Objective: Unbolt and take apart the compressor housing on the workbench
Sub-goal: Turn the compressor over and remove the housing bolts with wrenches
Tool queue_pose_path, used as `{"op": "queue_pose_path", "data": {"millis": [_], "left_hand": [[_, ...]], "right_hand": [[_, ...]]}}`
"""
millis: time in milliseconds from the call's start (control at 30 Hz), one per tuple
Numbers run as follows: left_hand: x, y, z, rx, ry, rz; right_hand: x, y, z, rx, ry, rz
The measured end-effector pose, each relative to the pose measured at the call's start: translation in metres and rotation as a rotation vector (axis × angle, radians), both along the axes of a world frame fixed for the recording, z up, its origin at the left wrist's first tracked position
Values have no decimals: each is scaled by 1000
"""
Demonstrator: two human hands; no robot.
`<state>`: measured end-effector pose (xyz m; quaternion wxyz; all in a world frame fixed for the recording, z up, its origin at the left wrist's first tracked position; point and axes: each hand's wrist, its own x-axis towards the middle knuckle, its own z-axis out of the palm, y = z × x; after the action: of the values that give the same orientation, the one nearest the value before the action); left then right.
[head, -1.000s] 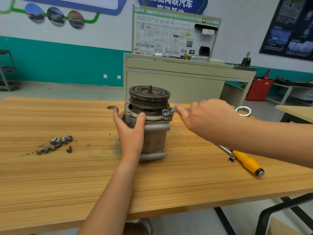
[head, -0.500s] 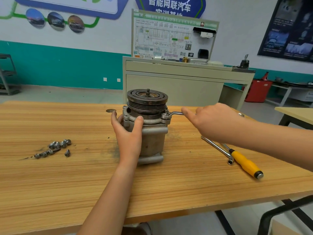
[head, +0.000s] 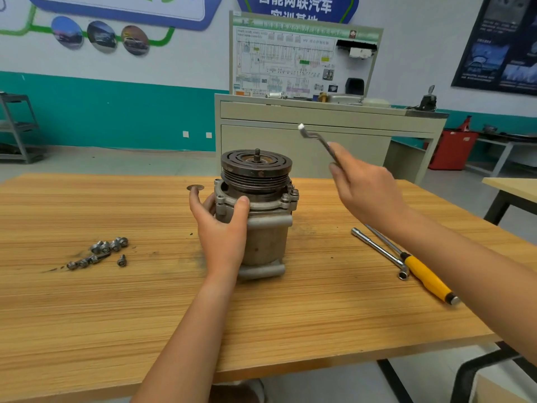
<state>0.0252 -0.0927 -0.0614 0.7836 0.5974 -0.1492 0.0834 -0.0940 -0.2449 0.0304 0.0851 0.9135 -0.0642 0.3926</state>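
The compressor (head: 267, 242) stood upright near the middle of the workbench (head: 116, 315), its grooved pulley (head: 255, 170) on top. The left hand (head: 220, 231) gripped its upper body at the flange, thumb on the near side and fingers wrapped round the far side. The right hand (head: 366, 190) was closed round the shank of a wrench (head: 316, 138), held in the air above and to the right of the compressor and touching nothing else.

By its look — cast metal, thick walls — the compressor should be heavy and rigid, hard to damage but apt to twist or tip under a hard pull on a bolt. The barrel may be greasy (dark smudges marked the wood around it), so the flange and its lugs offer a surer hold than the smooth middle.

Flange bolts (head: 290, 196) showed on the right side. Those at the back were hidden by the pulley and those on the left by the hand, so how many were in place could not be counted. The wrench's tip was small and bright, possibly a ring end — too blurred to say. Its other end was buried in the right hand. Loose bolts (head: 104, 248) lay well to the left.
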Motion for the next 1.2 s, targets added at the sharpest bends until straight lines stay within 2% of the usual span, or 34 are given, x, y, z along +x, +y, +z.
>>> {"op": "queue_pose_path", "data": {"millis": [67,133,200,567,833,1000,1200], "left_hand": [[0,-1,0,22,-13,37],[0,-1,1,40,-23,51],[1,-1,1,61,-35,54],[8,3,4,155,-99,56],[15,3,4,117,-99,18],[18,-1,-1,87,-100,20],[19,-3,-3,79,-119,9]], "right_hand": [[-24,11,-4,-32,46,4],[-40,22,-5,-74,245,-140],[-45,27,-7,-91,351,-234],[-37,66,15,-272,491,-407],[-29,100,28,-241,748,-481],[-25,104,30,-224,828,-489],[-27,88,41,-526,856,-467]]}}
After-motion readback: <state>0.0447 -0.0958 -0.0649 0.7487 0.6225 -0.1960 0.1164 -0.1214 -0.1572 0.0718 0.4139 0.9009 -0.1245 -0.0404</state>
